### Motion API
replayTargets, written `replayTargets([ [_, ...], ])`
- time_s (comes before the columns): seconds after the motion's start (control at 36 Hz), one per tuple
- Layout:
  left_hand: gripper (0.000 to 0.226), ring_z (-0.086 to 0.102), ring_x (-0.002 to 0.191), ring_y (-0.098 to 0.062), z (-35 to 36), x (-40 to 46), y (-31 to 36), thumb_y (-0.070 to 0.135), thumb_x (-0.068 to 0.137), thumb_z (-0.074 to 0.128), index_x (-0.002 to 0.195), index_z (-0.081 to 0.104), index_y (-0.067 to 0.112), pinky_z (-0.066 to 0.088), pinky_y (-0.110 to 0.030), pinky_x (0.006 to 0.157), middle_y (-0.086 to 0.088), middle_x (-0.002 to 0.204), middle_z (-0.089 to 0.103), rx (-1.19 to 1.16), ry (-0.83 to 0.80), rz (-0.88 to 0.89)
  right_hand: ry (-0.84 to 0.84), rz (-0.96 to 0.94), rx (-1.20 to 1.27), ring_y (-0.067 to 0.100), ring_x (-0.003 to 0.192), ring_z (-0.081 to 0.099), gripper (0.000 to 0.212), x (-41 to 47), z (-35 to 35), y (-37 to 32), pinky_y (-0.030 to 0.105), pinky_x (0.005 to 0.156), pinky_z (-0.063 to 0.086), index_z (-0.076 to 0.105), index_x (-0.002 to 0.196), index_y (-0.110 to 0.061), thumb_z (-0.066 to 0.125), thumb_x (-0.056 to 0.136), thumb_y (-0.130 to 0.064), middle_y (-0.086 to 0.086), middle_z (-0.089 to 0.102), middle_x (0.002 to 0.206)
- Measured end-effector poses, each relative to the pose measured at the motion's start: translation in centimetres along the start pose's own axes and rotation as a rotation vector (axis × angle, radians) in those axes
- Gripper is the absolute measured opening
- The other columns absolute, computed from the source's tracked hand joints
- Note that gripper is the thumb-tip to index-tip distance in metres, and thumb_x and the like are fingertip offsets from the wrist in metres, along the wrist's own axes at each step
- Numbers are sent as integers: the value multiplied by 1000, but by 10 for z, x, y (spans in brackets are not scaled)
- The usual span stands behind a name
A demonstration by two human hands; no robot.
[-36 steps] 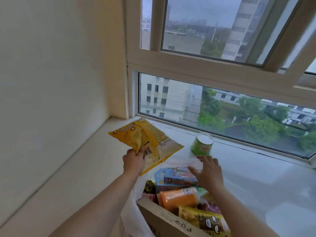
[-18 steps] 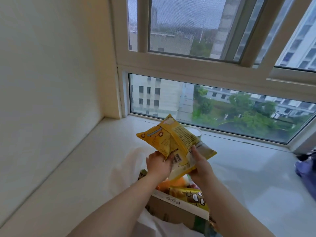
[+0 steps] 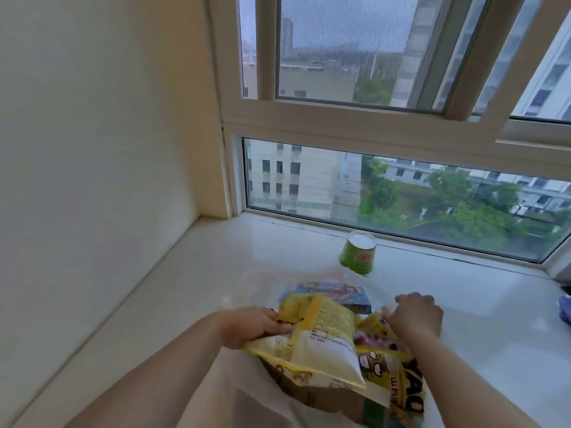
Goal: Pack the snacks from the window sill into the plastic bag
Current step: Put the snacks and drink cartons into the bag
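1. Held low over the plastic bag (image 3: 247,403): a yellow snack packet (image 3: 321,341), back panel up, tilted across the other snacks already inside.
2. Left hand (image 3: 256,327) curled round the packet's left edge, thumb on top, fingers underneath and out of sight.
3. Right hand (image 3: 415,313) beside the packet on the right, fingers bent and seemingly pulling at the bag's clear film; whether actually pinching it or only resting there, cannot tell.
4. Handling, as a judgement: puffed and air-filled, so very light, soft-sided, crinkly and a little slippery; contents likely brittle, so no squeezing of the belly.
5. Best hold, by that reasoning: the flat sealed seam or an edge, as at present, rather than the pillow middle.
6. Already in the bag: a blue box (image 3: 333,293) towards the window, a brown cardboard carton (image 3: 318,396) under the packet, and more yellow printed packets (image 3: 392,375) to the right.
7. Not yet packed: a green tub (image 3: 358,253) with a white foil lid, upright on the window sill (image 3: 191,291) close to the glass, well apart from the bag. Probably stiff-walled and easy to take round the body.
8. Sill: pale, glossy, stone-like, faintly reflective, likely slick under a thin bag.
9. Room: plain cream wall (image 3: 92,149) to the left meeting the sill in a corner; white-framed window (image 3: 340,125) ahead, with grey sky, apartment blocks and green trees outside.
10. Far right edge: a scrap of something purple (image 3: 565,310), too cropped to name.
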State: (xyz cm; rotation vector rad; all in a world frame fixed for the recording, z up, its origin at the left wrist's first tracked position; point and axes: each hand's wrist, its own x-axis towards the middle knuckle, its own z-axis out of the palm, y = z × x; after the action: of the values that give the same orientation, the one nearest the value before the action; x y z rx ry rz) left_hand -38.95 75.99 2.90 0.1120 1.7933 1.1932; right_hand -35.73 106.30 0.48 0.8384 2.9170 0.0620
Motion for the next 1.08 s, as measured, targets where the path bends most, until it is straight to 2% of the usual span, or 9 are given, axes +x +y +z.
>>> replayTargets([
  [0.17, 24, 68, 62, -11, -9, -8, 4, 29, 95, 56, 100, 65, 7, 55, -25, 56, -4, 79, 70, -151, 170, -133, -35, 5, 193, 22, 99, 59, 24, 9, -5, -6, 33, 86, 47, 62, 108, -21, 44, 93, -27, 2, 64, 108],
  [0.31, 18, 65, 67, -14, -5, -16, 4, 27, 94, 58, 92, 63, 10, 53, -24, 47, -5, 84, 66, -168, 359, -162, -26, -92, 223, 23, 121, 44, 41, 18, -5, -25, 37, 94, 43, 43, 131, -23, 47, 93, -37, 3, 48, 130],
  [0.39, 21, 64, 85, -20, -10, -11, 3, 15, 99, 47, 111, 63, 8, 52, -23, 46, -6, 101, 60, -128, 562, -133, -77, -38, 154, 25, 127, 38, 52, 19, 0, -33, 38, 97, 39, 30, 140, -20, 46, 93, -35, 6, 42, 137],
  [0.47, 34, 63, 98, -26, -5, -12, 8, 13, 102, 36, 131, 52, 6, 53, -26, 60, -12, 112, 60, 107, 686, -165, -161, 56, 114, 25, 119, 47, 42, 23, 11, -31, 38, 95, 38, 42, 131, -16, 43, 92, -33, 7, 51, 128],
  [0.53, 40, 59, 107, -28, 1, -7, 8, 13, 101, 29, 135, 50, 8, 49, -31, 78, -15, 123, 58, 318, 706, -200, -167, 42, 89, 23, 111, 53, 36, 25, 14, -30, 36, 92, 38, 52, 124, -16, 43, 92, -32, 5, 55, 121],
  [0.64, 35, 57, 69, -14, -9, -2, 9, 15, 99, 40, 123, 55, -4, 48, -13, 52, -14, 115, 63, 469, 741, -234, -135, -36, 71, 23, 104, 58, 26, 25, 11, -30, 33, 87, 41, 58, 112, -18, 42, 91, -17, 3, 61, 113],
  [0.78, 29, 62, 107, -26, -14, -8, 27, 13, 89, 55, 115, 62, 3, 50, -27, 83, -12, 119, 62, 770, 655, -376, -12, -40, 395, 33, 99, 58, 22, 30, -4, -26, 32, 71, 42, 53, 110, -8, 42, 91, -7, 17, 63, 109],
  [0.97, 33, 54, 119, -25, 34, 31, 29, 14, 96, 43, 125, 58, 6, 45, -30, 93, -9, 130, 57, 885, 518, -371, 53, -106, 598, 33, 88, 55, 23, 31, -18, -40, 34, 66, 37, 56, 99, -6, 38, 98, -20, 20, 62, 101],
  [1.08, 33, 57, 114, -21, 18, 14, 40, 14, 91, 43, 118, 61, 16, 46, -28, 86, -1, 125, 58, 1204, 654, -367, 23, -130, 563, 29, 80, 48, 23, 34, -22, -30, 33, 66, 37, 55, 95, -7, 39, 98, -23, 18, 61, 99],
])
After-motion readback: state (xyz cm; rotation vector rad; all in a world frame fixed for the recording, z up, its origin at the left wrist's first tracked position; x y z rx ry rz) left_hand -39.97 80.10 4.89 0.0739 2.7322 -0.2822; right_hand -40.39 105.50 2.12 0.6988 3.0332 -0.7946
